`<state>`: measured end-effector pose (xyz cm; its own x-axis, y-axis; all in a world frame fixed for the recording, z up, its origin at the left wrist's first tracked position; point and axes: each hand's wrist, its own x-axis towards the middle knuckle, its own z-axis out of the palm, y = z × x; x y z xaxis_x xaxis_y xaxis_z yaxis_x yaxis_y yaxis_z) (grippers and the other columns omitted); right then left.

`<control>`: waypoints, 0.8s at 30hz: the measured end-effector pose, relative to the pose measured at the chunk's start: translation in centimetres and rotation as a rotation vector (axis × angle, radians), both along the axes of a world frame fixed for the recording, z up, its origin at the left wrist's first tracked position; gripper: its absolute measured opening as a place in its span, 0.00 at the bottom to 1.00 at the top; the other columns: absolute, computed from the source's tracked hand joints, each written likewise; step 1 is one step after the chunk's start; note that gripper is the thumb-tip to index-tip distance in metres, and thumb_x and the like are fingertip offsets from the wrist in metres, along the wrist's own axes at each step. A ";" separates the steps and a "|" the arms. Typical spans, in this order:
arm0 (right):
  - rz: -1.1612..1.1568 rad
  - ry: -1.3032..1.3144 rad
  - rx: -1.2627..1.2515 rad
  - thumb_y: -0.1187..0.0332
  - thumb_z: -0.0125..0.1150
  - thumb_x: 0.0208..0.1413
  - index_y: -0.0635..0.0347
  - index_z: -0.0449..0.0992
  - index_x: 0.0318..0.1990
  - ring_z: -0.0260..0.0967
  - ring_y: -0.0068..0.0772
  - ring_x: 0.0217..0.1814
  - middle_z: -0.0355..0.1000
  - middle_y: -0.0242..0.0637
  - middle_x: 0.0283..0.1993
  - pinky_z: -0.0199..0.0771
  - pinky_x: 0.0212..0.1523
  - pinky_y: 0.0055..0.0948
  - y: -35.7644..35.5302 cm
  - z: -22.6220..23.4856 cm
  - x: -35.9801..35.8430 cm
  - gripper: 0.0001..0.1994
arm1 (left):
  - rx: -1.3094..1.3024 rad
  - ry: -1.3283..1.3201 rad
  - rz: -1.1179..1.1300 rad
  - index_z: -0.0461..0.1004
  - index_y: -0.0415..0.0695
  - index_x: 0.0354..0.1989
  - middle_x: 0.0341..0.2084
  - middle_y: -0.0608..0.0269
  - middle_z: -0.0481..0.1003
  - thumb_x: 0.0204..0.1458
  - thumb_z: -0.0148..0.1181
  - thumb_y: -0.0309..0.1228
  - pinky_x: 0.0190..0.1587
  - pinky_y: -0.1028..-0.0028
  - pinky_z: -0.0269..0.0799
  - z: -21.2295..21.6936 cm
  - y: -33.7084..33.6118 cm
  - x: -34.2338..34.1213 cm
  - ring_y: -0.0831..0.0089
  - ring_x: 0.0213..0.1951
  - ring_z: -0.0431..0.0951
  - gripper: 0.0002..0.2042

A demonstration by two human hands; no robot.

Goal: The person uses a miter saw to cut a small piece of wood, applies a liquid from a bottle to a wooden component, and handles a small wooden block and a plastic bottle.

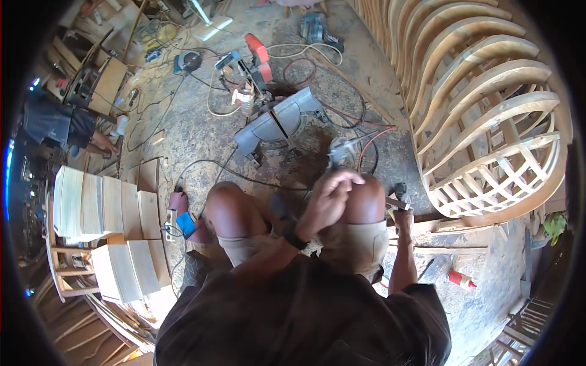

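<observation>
My left hand (331,198), with a dark band on its wrist, is raised over my right knee (365,200). Its fingers are bent close together and slightly blurred; I cannot make out anything between them. Just beyond it on the floor lies a silvery metal tool (342,150). Out to the right of that knee, my right hand (403,221) is closed round a small dark-headed tool (400,190), mostly hidden by the fingers. A narrow wooden strip (397,202) shows right beside this hand. A mitre saw (278,122) sits on the floor in front of me.
A curved, ribbed wooden frame (482,122) fills the right side. Stacked pale wooden blocks (104,207) stand at left. A circular saw (187,61), cables and hoses lie across the floor. A red-and-white bottle (461,279) lies at lower right. Another person (61,125) is at far left.
</observation>
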<state>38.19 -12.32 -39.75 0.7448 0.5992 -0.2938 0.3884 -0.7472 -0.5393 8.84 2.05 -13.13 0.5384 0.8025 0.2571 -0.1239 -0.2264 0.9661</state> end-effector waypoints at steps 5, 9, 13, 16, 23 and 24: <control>-0.110 0.185 0.333 0.63 0.67 0.43 0.68 0.77 0.31 0.69 0.31 0.25 0.74 0.42 0.24 0.69 0.30 0.37 -5.1 0.0 1.9 0.14 | 0.245 -0.051 -0.089 0.70 0.41 0.51 0.35 0.66 0.69 0.52 0.60 0.26 0.36 0.72 0.67 1.9 -7.0 6.0 0.78 0.31 0.67 0.17; -0.326 0.131 0.349 0.61 0.61 0.47 0.70 0.76 0.29 0.64 0.30 0.21 0.72 0.40 0.21 0.65 0.24 0.37 -7.6 9.0 -3.1 0.16 | -0.024 0.091 -0.165 0.68 0.40 0.52 0.42 0.58 0.65 0.55 0.61 0.30 0.36 0.73 0.69 -1.4 -11.8 8.6 0.75 0.34 0.68 0.18; -0.672 -0.049 0.393 0.59 0.63 0.49 0.65 0.76 0.28 0.63 0.32 0.15 0.70 0.38 0.17 0.65 0.21 0.37 -14.1 8.4 -2.0 0.15 | 0.202 0.292 -0.125 0.69 0.40 0.50 0.40 0.48 0.66 0.54 0.61 0.35 0.39 0.65 0.68 -5.0 -15.2 10.2 0.65 0.37 0.69 0.18; -0.718 0.043 0.752 0.56 0.66 0.54 0.54 0.72 0.21 0.57 0.21 0.11 0.65 0.32 0.12 0.59 0.17 0.28 -14.6 15.5 -5.9 0.16 | 0.434 0.674 -0.320 0.71 0.40 0.45 0.36 0.51 0.69 0.56 0.58 0.36 0.41 0.65 0.65 -7.3 -16.5 11.2 0.61 0.39 0.69 0.15; -0.403 0.074 1.443 0.59 0.61 0.59 0.56 0.67 0.20 0.56 0.18 0.15 0.62 0.28 0.15 0.56 0.18 0.22 -11.1 25.8 -7.4 0.18 | -0.051 0.371 -0.450 0.68 0.35 0.35 0.31 0.49 0.68 0.63 0.49 0.39 0.31 0.58 0.64 -7.1 -19.6 13.1 0.58 0.27 0.69 0.15; -0.334 0.074 1.501 0.61 0.61 0.60 0.56 0.66 0.22 0.58 0.19 0.18 0.61 0.28 0.16 0.58 0.22 0.21 -10.2 26.3 -7.3 0.17 | 0.080 0.321 -0.432 0.69 0.36 0.34 0.30 0.50 0.67 0.63 0.50 0.39 0.30 0.60 0.63 -7.9 -18.9 13.2 0.59 0.27 0.69 0.15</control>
